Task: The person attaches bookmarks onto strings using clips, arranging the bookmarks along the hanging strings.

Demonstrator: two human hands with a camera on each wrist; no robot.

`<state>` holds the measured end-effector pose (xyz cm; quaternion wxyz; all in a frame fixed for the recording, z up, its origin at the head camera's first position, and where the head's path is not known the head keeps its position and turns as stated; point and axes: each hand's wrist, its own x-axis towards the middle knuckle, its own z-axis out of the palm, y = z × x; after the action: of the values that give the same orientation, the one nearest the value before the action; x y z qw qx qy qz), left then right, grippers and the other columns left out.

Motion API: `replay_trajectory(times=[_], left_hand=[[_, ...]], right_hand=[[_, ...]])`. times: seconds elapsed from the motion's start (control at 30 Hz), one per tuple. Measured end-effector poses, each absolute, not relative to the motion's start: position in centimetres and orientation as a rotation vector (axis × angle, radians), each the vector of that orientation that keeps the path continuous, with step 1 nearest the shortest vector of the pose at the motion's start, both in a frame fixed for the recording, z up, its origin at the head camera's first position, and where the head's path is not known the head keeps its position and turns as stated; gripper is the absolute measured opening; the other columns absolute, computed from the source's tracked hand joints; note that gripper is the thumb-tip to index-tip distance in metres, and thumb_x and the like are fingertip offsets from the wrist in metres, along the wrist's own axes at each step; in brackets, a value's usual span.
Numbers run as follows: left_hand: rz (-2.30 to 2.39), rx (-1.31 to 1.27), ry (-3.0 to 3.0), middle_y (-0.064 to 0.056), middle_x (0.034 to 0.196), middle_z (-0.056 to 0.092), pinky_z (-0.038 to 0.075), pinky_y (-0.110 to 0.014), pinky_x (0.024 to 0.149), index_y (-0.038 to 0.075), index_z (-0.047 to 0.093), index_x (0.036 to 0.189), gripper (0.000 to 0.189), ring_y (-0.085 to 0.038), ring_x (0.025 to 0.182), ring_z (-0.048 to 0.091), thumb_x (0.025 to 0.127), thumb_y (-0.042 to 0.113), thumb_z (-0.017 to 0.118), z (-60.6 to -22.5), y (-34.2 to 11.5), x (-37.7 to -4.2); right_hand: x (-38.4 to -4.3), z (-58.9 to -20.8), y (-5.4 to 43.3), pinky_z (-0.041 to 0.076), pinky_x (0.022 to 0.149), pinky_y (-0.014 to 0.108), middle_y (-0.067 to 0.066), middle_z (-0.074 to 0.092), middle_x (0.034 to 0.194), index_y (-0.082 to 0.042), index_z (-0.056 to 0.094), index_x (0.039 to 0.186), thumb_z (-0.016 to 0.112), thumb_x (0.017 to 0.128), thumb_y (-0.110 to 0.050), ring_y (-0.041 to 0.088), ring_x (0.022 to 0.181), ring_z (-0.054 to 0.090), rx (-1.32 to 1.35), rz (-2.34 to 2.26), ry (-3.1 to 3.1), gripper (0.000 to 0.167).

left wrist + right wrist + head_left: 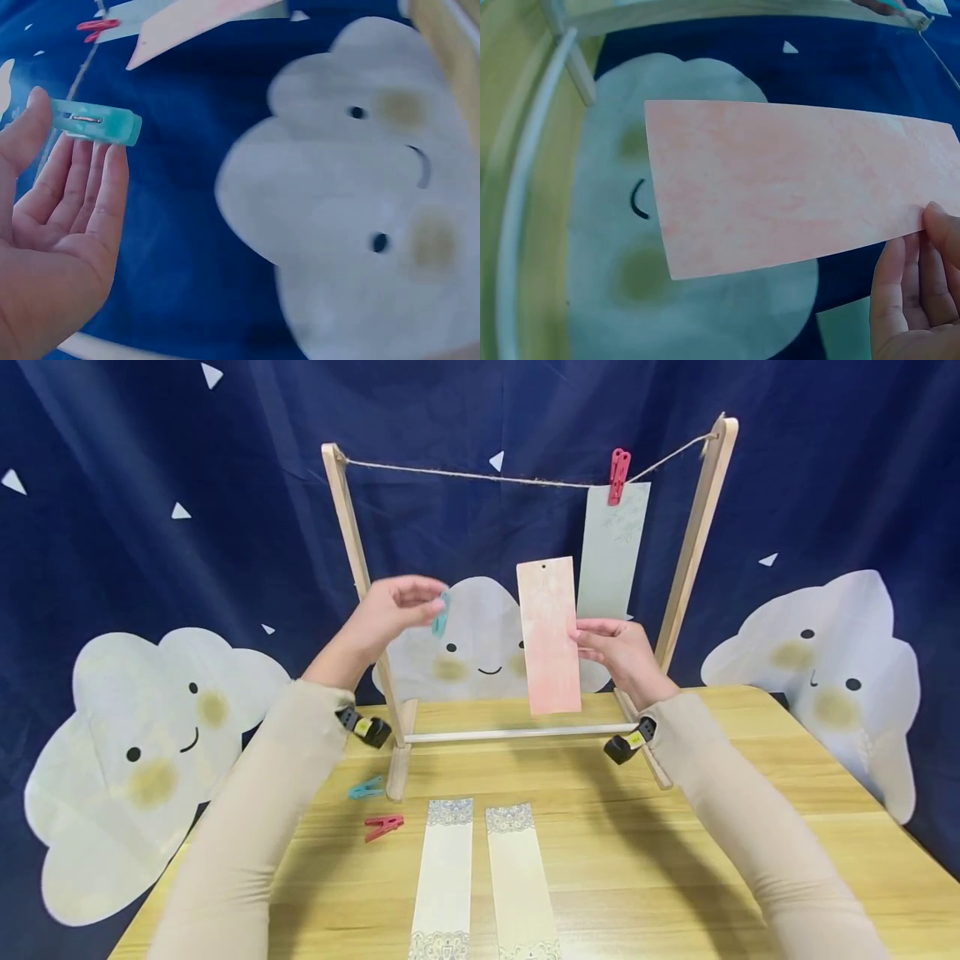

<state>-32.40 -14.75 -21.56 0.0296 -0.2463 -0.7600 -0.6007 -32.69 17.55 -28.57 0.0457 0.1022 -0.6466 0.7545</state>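
Observation:
Between thumb and fingertips, my left hand (397,603) pinches a teal clothespin (441,614), raised left of center inside the wooden frame. In the left wrist view the clothespin (96,122) lies across the fingertips with its metal spring showing. My right hand (618,652) pinches the right edge of a pink paper card (550,639), held upright below the twine (465,475). The card has a small hole near its top. Behind it and to the right, a pale green card (613,552) hangs from the twine under a red clothespin (618,477).
The wooden frame (686,552) stands on the table (615,860), with a white rod (517,732) low across it. A teal clothespin (366,788), a red clothespin (384,827) and two patterned cream strips (444,868) lie in front. A blue cloud-print curtain (450,410) hangs behind.

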Motion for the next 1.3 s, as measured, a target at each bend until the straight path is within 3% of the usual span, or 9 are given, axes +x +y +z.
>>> replay_trajectory(times=[0.17,0.37,0.67,0.87,1.03,1.3], left_hand=[[-1.909,-0.669,-2.251,0.000,0.092,0.067,0.051,-0.029,0.085,0.004,0.065,0.109,0.024,-0.012,0.087,0.063,0.087,0.011,0.068,-18.0,-12.2,-33.7],[-1.983,-0.610,-2.166,-0.003,0.096,0.067,0.051,-0.030,0.087,-0.001,0.063,0.113,0.030,-0.013,0.087,0.062,0.085,0.008,0.068,-14.3,-9.4,-34.8],[-1.907,-0.546,-2.174,-0.006,0.103,0.066,0.050,-0.021,0.086,0.003,0.064,0.114,0.029,-0.015,0.096,0.061,0.087,0.015,0.068,-9.5,-5.6,-35.2],[-1.859,-0.537,-2.143,-0.007,0.108,0.065,0.048,-0.016,0.084,0.005,0.064,0.115,0.029,-0.013,0.097,0.060,0.088,0.016,0.066,-7.8,-3.4,-35.2],[-1.893,-0.497,-2.120,-0.007,0.116,0.064,0.048,-0.015,0.085,0.004,0.062,0.118,0.031,-0.013,0.102,0.060,0.089,0.015,0.065,-7.3,-2.2,-35.5],[-1.848,-0.401,-2.110,-0.004,0.114,0.065,0.048,-0.012,0.081,0.007,0.063,0.117,0.031,-0.010,0.098,0.061,0.089,0.018,0.065,-7.2,-0.6,-36.3]], right_hand=[[-33.7,-27.1,17.3,0.054,0.070,0.023,-0.001,0.072,0.086,-0.009,0.075,0.088,0.071,0.083,-0.005,0.011,0.077,0.067,0.280,2.260,-1.969,0.007],[-34.5,-26.0,17.0,0.054,0.074,0.023,0.000,0.070,0.094,-0.005,0.073,0.099,0.073,0.083,-0.012,0.013,0.083,0.067,0.282,2.197,-1.993,0.018],[-35.2,-25.2,16.4,0.053,0.076,0.022,0.001,0.070,0.097,-0.005,0.072,0.103,0.073,0.082,-0.014,0.014,0.086,0.065,0.235,2.190,-1.950,0.023],[-35.6,-24.7,16.3,0.052,0.077,0.021,0.003,0.069,0.100,-0.006,0.073,0.102,0.074,0.081,-0.016,0.015,0.089,0.064,0.210,2.209,-1.922,0.024],[-35.9,-24.4,16.2,0.053,0.075,0.022,0.002,0.070,0.095,-0.006,0.074,0.098,0.074,0.081,-0.012,0.014,0.083,0.065,0.188,2.251,-1.863,0.018],[-36.2,-23.9,15.8,0.054,0.073,0.022,0.001,0.070,0.089,-0.006,0.075,0.093,0.074,0.081,-0.008,0.013,0.079,0.066,0.175,2.286,-1.812,0.013]])
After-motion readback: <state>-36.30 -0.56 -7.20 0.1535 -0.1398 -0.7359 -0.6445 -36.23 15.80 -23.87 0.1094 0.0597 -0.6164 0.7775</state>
